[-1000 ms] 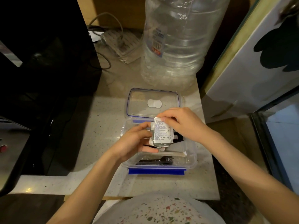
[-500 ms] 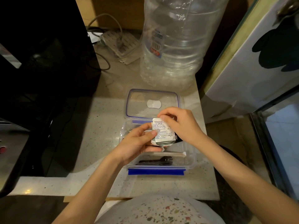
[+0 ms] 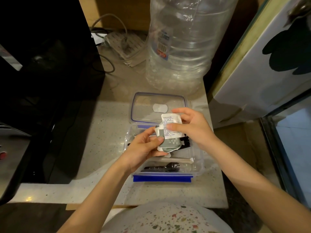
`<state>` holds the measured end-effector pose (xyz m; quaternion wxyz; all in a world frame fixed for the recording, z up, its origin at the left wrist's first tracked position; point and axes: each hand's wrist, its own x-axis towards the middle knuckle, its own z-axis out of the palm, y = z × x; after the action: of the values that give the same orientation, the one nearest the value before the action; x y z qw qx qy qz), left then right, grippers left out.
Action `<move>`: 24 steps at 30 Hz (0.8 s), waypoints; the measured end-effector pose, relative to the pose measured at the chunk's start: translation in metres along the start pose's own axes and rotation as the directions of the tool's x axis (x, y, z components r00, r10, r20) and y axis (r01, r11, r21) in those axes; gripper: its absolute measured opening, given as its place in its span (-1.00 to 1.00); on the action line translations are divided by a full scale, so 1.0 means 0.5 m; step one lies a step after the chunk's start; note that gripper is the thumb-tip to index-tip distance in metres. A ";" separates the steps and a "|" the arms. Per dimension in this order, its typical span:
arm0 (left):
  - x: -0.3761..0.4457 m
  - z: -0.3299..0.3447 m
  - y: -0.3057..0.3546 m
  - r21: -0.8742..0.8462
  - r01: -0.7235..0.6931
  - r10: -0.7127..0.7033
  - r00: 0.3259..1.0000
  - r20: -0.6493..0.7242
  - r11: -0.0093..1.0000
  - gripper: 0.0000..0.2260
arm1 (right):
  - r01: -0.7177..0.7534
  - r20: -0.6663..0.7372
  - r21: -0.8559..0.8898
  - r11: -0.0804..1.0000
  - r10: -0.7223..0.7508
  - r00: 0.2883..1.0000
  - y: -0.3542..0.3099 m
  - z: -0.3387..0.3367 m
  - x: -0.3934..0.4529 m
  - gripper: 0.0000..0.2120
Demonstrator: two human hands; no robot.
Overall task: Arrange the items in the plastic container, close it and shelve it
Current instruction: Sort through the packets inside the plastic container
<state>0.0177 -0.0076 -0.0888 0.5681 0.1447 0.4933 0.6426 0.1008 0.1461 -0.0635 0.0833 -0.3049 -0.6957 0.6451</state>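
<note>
The container (image 3: 198, 167) is made of clear, glossy plastic. A speckled, smooth stone counter (image 3: 104, 132) is seen. The sachet (image 3: 171, 126) looks like matt paper.

Printed in blue on the white sachet (image 3: 171, 126): several small lines, blurred past reading except a run of digits near the lower edge, roughly "2020119", the last characters hidden by a finger of the right hand (image 3: 193, 126). On the large clear water bottle (image 3: 181, 47): a label with a barcode above a red strip with white marks, too small to read. No other legible writing anywhere.
</note>
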 end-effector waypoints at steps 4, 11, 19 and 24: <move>-0.001 -0.004 -0.005 0.013 0.008 -0.007 0.999 -0.053 1.000 -0.76 | -0.036 -0.112 0.055 0.998 0.042 0.993 -0.005 -0.013 0.000 -0.63; -0.002 -0.007 -0.002 -0.022 0.060 -0.061 0.996 -0.058 0.998 -0.74 | 0.375 -0.046 -0.270 0.887 -0.401 0.915 -0.011 -0.015 -0.040 -0.79; -0.001 -0.002 0.012 -0.105 0.076 -0.084 0.993 -0.084 0.992 -0.79 | 0.491 0.271 -0.464 0.737 -0.409 0.871 0.049 -0.004 -0.051 -0.72; -0.009 -0.004 0.005 -0.009 0.051 -0.051 0.992 -0.112 0.999 -0.71 | 0.283 0.241 -0.282 0.917 -0.218 0.946 0.026 -0.010 -0.056 -0.68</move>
<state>0.0160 -0.0123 -0.0862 0.5561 0.0939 0.5261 0.6365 0.1298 0.1354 -0.0673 0.0442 -0.1544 -0.8271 0.5387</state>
